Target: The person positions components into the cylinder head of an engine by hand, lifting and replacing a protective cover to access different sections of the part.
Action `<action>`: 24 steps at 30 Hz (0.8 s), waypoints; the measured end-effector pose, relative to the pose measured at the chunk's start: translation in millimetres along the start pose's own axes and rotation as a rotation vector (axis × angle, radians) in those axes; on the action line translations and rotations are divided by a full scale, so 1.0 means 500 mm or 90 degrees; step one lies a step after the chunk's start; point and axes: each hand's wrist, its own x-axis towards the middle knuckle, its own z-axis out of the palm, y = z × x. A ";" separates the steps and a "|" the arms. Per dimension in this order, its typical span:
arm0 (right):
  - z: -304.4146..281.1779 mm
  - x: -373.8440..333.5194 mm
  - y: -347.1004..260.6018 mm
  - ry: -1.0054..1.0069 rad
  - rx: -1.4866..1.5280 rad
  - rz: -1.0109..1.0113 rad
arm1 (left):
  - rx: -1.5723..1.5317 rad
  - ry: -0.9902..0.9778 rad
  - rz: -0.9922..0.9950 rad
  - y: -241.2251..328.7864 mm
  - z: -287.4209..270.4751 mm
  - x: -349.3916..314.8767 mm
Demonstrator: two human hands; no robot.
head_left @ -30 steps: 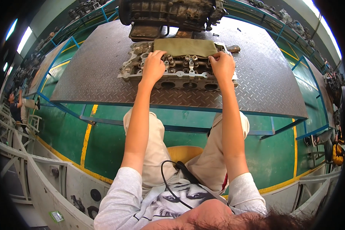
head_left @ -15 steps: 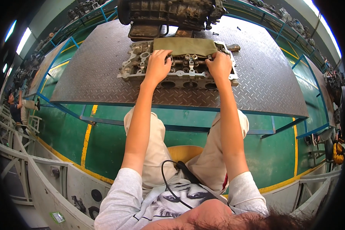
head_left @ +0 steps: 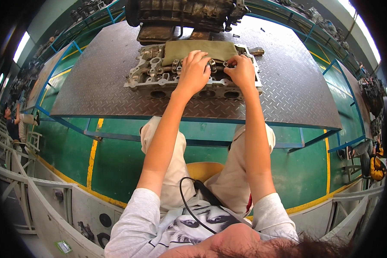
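2 hands: I see the left hand shifted right along the cylinder head, nearer the right hand; both seem busy around the same rockers.
Left fingers: loosely curled; I cannot tell if they hold anything.
Right fingers: narrow, near a rocker; hold unclear.
Cylinder head: grey, oil-stained, on the counter, green cloth along its far side.

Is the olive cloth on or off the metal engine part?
On. The olive cloth lies over the far side of the metal engine part, whose two ends show uncovered.
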 end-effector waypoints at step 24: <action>-0.037 0.011 0.030 -0.184 0.183 -0.015 | 0.037 -0.126 -0.013 0.041 0.033 0.060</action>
